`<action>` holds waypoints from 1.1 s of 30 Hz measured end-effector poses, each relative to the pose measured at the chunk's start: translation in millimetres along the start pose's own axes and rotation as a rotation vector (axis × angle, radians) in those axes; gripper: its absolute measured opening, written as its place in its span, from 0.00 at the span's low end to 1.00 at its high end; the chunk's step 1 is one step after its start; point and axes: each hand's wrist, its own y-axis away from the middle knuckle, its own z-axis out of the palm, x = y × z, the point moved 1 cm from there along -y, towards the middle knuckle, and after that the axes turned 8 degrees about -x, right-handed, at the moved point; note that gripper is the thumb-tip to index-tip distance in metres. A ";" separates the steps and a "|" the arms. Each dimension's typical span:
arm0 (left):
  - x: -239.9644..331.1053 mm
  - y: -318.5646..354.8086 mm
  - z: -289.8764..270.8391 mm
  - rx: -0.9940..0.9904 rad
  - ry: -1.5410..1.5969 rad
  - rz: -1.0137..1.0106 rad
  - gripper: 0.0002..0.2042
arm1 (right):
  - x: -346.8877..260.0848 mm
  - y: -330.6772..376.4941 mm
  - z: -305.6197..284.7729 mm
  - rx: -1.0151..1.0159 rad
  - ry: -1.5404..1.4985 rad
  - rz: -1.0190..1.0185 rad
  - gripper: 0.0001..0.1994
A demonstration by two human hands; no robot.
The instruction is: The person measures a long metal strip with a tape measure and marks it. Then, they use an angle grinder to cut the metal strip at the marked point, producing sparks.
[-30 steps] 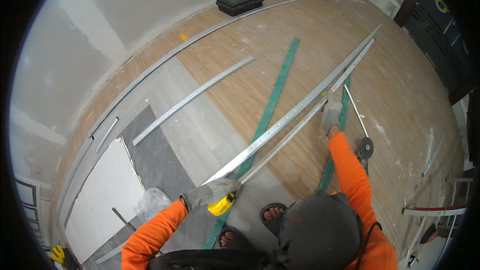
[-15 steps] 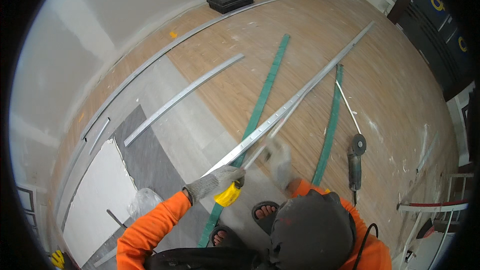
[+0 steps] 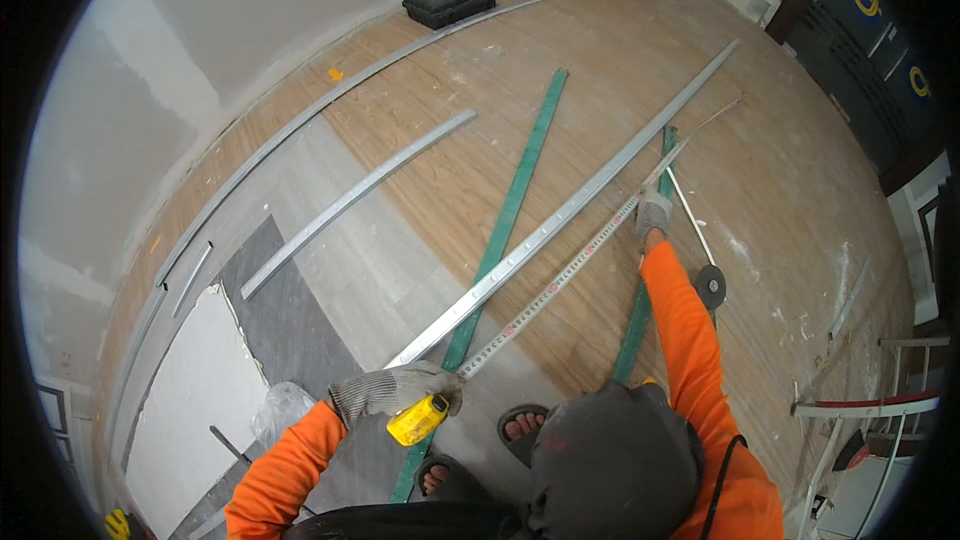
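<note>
My gloved left hand is closed around a yellow tape measure, low in the picture. From it the pale tape blade runs out to the upper right, beside a long silver metal channel and apart from it. With my arm stretched forward, my gloved right hand is closed at the blade, well along its length; the blade's end reaches beyond it. The channel lies across one green strip. Another green strip passes under my right hand and forearm.
An angle grinder, partly behind my right arm, lies near a thin white strip. To the left are a shorter metal channel, a white board and a clear plastic bag. A black case stands by the wall.
My right hand has moved from near my left hand far forward and right along the blade. More tape now shows. My left hand and the yellow case have shifted slightly left and down.
</note>
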 end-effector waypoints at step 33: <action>26.3 -23.8 1.5 -0.056 -0.079 0.077 0.13 | -28.3 161.9 -44.7 -0.152 -0.199 -0.347 0.18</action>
